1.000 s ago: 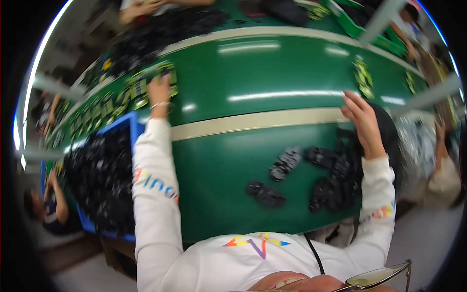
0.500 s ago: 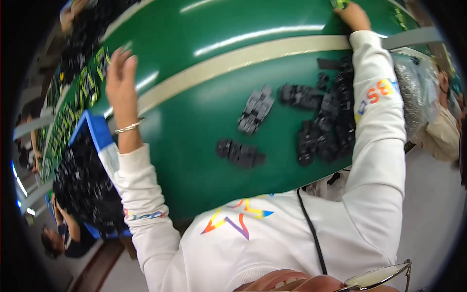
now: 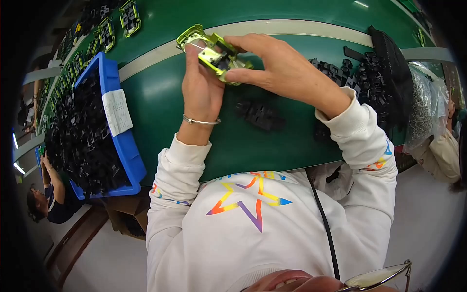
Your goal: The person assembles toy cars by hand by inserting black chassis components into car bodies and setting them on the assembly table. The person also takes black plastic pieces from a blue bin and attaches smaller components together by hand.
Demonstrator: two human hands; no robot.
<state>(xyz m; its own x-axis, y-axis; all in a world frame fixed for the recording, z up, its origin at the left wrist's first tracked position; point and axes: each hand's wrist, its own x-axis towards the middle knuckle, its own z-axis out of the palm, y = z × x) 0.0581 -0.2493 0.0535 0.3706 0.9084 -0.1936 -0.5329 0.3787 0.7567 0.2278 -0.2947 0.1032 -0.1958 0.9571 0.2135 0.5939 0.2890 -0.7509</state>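
Hands: left hand (image 3: 204, 96) cradles, right hand (image 3: 279, 64) pinches a shiny lime-green plastic car-shaped shell (image 3: 212, 56).
Shell: held above smooth green counter (image 3: 152, 109).
Change: hands well apart half a second ago, now met on the shell; handling has become two-handed.
Counter: black blocky plastic part (image 3: 259, 116), right of left wrist.
Bin: blue rectangular plastic bin (image 3: 130, 158) at left, heaped with small black pieces (image 3: 85, 146).

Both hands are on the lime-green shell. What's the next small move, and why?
I'd probably let the left hand hold the lime-green shell while the right hand reaches down for the blocky black part: both hands grip the shell, so one could be spared, and that part lies close by on the green tabletop.
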